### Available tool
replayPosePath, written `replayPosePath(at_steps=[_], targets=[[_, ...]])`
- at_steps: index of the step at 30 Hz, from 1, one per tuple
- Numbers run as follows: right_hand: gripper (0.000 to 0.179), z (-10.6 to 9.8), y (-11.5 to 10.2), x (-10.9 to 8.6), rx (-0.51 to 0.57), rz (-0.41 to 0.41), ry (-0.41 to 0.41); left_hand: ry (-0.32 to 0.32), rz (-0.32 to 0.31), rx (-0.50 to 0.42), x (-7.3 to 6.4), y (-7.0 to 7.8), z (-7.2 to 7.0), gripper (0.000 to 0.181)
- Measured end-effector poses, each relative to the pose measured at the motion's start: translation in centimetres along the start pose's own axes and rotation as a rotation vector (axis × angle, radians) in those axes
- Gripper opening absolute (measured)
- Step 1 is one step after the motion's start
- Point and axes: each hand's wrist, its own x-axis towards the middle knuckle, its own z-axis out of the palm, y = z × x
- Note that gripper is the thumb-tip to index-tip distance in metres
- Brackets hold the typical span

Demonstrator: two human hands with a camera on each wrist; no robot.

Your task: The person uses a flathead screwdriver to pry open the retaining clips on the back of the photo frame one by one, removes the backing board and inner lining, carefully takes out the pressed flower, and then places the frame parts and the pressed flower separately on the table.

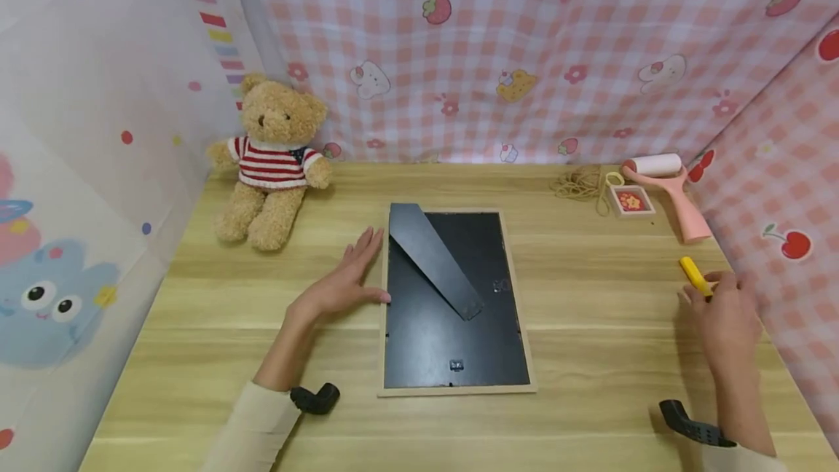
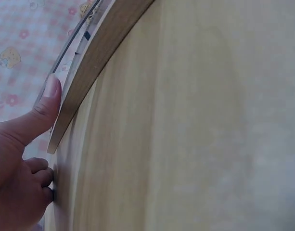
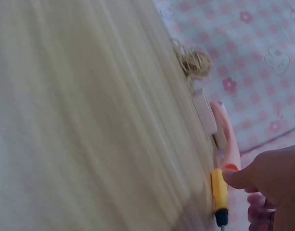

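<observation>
A picture frame (image 1: 459, 355) lies face down, its black back up and its grey stand leg (image 1: 439, 261) slanting across it. My left hand (image 1: 341, 282) rests at the frame's left edge, fingers spread in the head view. In the left wrist view, its thumb (image 2: 52, 89) touches the wooden rim (image 2: 84, 72). At the right, my right hand (image 1: 727, 319) is at a screwdriver with a yellow handle (image 1: 695, 275). The right thumb (image 3: 236, 178) meets that handle in the right wrist view, other fingers curled. Whether they pinch it is hidden.
A teddy bear (image 1: 272, 166) in a striped sweater sits back left. At the back right are a bundle of twine (image 1: 580, 184), a small framed piece (image 1: 632, 201) and a pink lint roller (image 1: 684, 202). Checked cloth (image 1: 472, 115) hangs behind the table.
</observation>
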Motion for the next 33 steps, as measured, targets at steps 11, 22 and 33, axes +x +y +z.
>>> replayPosePath(at_steps=[11, 22, 33], targets=[[0.041, -0.6, 1.6, 3.2, -0.103, -0.054, -0.175, 0.075, 0.076, 0.005, -0.2, 2.3, -1.3, 0.124], [0.027, -1.3, -3.8, 2.3, 0.531, -0.145, -0.183, 0.086, 0.017, 0.052, 0.4, 4.0, -1.0, 0.123], [0.017, -0.7, -19.4, -1.6, 1.275, -0.447, -0.334, 0.071, -0.003, 0.044, 0.5, 3.3, 0.0, 0.120]])
